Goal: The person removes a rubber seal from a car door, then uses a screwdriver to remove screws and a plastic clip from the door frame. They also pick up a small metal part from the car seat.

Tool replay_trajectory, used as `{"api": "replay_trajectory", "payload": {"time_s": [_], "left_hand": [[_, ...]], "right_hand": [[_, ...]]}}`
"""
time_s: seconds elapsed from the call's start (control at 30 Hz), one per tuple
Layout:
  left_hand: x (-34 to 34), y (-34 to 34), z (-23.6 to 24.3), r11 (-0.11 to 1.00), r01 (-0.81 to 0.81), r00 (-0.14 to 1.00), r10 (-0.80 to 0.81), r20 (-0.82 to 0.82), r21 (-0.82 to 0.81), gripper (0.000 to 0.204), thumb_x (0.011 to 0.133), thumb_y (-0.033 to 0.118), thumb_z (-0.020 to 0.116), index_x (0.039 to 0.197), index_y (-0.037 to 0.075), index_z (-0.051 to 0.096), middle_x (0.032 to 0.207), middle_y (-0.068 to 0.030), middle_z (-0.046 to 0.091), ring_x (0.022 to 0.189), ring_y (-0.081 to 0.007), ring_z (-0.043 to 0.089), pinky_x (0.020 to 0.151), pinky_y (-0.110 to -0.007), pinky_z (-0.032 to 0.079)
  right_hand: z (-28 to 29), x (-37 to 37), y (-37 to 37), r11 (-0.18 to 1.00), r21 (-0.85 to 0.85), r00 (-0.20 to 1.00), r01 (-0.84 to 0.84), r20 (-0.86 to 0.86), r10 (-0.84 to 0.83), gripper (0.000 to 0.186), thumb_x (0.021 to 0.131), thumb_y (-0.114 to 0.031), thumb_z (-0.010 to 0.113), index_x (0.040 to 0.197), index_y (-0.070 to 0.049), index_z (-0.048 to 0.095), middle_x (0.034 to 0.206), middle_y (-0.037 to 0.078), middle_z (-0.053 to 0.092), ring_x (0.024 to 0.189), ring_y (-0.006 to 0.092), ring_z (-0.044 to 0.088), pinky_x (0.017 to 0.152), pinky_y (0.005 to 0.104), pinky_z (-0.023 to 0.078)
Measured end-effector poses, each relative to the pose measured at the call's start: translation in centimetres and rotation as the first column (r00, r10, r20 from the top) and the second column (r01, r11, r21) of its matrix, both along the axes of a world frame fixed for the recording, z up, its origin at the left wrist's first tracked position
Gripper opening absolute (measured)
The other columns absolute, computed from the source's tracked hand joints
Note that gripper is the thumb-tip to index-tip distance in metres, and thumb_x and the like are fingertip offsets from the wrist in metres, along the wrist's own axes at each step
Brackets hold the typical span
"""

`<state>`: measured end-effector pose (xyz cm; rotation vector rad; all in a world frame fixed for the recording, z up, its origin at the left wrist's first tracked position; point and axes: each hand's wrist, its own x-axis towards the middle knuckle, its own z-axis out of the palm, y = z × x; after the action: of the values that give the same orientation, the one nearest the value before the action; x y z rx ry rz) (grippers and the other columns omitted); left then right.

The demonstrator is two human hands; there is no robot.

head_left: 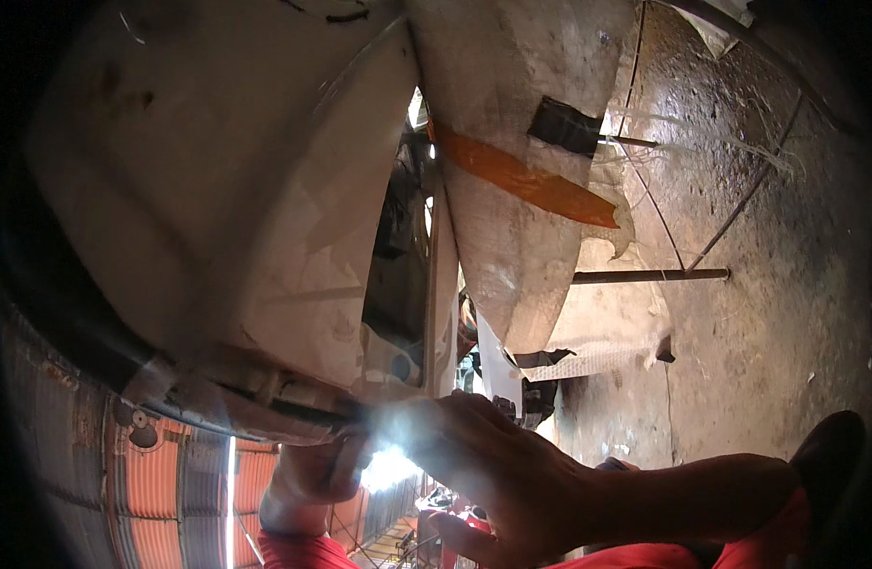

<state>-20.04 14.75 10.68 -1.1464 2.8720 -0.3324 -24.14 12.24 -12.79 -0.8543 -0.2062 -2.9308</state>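
Large, curved cream panel with a dark rim [199,228] occupies the upper left of the frame; bare left hand [320,471] and bare right hand [512,465] meet its lower edge, each grip indeterminable; white glare [395,467] could cause misplaced contact.

"What's that pale panel [199,218]?"
"Smooth, matt, stained; I can't tell the material."
"And the brown surface [749,379]?"
"Rough, glossy near the top."
"Corrugated sheets [154,479]?"
"Metal-looking, ridged. The red sleeve [299,552] looks like matt cloth."
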Motion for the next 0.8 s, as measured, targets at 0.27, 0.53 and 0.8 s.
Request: {"api": "replay_trajectory", "payload": {"time_s": [0.27,0.53,0.8], "left_hand": [[-1.5,0.5,-1.0,0.991,0.070,0.993,-0.059,0.099,-0.118,0.027,0.101,0.018,0.071,0.111,-0.006,0.077,0.104,-0.0116,0.080,0.094,-0.0163,0.071,0.086,-0.032,0.055],[-2.3,0.1,-1.3,0.981,0.177,0.974,-0.164,0.159,-0.077,0.021,0.101,0.011,0.064,0.107,-0.004,0.078,0.100,-0.0122,0.079,0.091,-0.0204,0.073,0.085,-0.034,0.055],[-3.1,-1.1,-0.1,0.898,0.419,0.821,-0.313,0.478,-0.132,0.022,0.099,0.009,0.064,0.111,-0.001,0.080,0.101,-0.0131,0.080,0.091,-0.0244,0.077,0.090,-0.037,0.057]], "right_hand": [[-0.3,-0.5,1.8,0.977,0.211,0.994,0.045,-0.109,-0.023,0.082,0.075,0.000,0.075,0.153,0.006,0.049,0.138,0.026,0.055,0.123,0.0382,0.060,0.102,0.0451,0.058],[-0.1,-3.5,0.3,0.958,0.234,0.986,-0.163,0.059,0.153,0.057,0.091,-0.017,0.079,0.138,0.004,0.055,0.121,0.028,0.058,0.115,0.0404,0.059,0.095,0.0521,0.052],[2.1,-4.5,-0.6,0.956,0.287,0.998,-0.065,0.040,0.055,0.041,0.089,-0.011,0.078,0.125,-0.001,0.062,0.113,0.020,0.060,0.105,0.0377,0.063,0.091,0.0473,0.053]]}}
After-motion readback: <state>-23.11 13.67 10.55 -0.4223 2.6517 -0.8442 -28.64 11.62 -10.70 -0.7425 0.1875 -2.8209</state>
